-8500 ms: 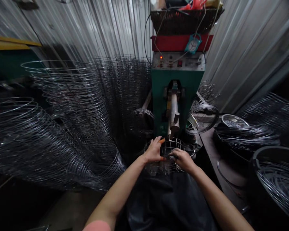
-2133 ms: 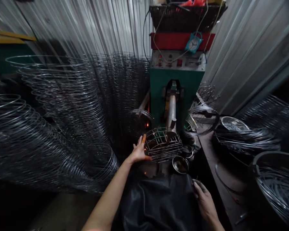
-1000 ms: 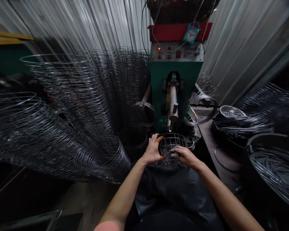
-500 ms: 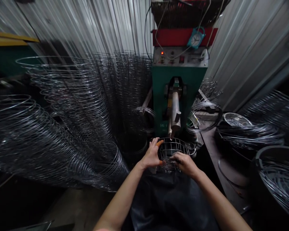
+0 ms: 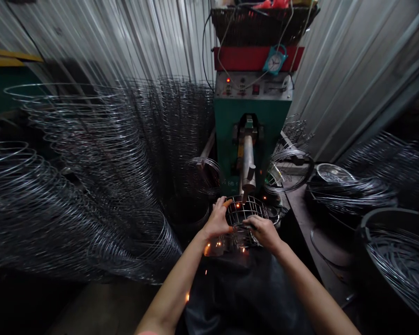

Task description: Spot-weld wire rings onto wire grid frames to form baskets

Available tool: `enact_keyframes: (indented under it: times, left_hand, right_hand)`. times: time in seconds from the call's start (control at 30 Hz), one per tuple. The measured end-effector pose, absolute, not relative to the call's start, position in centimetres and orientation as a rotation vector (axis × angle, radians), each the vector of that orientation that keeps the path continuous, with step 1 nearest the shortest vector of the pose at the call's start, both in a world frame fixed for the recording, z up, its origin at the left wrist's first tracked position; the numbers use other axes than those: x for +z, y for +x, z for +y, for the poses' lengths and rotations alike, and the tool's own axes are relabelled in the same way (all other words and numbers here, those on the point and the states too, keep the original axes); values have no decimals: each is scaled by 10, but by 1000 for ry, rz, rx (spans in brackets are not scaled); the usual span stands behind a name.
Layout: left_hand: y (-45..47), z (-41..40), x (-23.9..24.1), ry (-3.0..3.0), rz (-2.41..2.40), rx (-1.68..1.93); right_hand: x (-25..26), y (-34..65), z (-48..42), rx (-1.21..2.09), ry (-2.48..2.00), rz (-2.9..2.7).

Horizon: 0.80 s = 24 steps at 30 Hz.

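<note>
A round wire basket [image 5: 254, 206] sits under the electrode [image 5: 245, 197] of a green spot welder [image 5: 226, 139], whose tip reaches the basket's wires. My left hand [image 5: 216, 221] grips the basket's left side; orange covers show on its digits. My right hand [image 5: 265, 231] is closed at the basket's near side, fingertips pinched on its wires; whether a smaller piece lies between them I cannot make out. Orange sparks fly around the basket and my left forearm. A black apron [image 5: 244, 288] covers my lap.
Tall stacks of wire rings [image 5: 101, 135] crowd the left side. Wire coils [image 5: 356, 195] lie on the bench [image 5: 300, 200] at right, near a black bucket [image 5: 361, 237] of wire pieces. A blue clock [image 5: 275, 61] hangs on the welder's red top.
Sparks have appeared around the basket, and the electrode tip now meets its wires. Both hands keep their hold. The whole view has shifted slightly.
</note>
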<state>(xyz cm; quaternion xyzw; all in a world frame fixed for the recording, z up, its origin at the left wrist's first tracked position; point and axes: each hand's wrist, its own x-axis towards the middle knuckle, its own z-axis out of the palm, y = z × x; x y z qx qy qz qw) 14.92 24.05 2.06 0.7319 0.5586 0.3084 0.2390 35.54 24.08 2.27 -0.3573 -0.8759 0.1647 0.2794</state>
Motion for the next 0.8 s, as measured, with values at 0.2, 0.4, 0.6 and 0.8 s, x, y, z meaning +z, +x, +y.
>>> enact_keyframes:
  times: [0.2, 0.4, 0.6, 0.8]
  left_hand:
    - [148, 258, 24, 2029, 1561, 872]
    - [154, 250, 20, 2015, 1660, 966]
    - [154, 264, 20, 1926, 1713, 979]
    - [153, 284, 24, 1874, 1808, 991]
  right_hand:
    - [24, 345, 256, 411, -1097, -2253]
    - [11, 351, 214, 636, -1217, -1745]
    - [-31, 376, 160, 1507, -1351, -935]
    - [-52, 403, 141, 1693, -1331, -461]
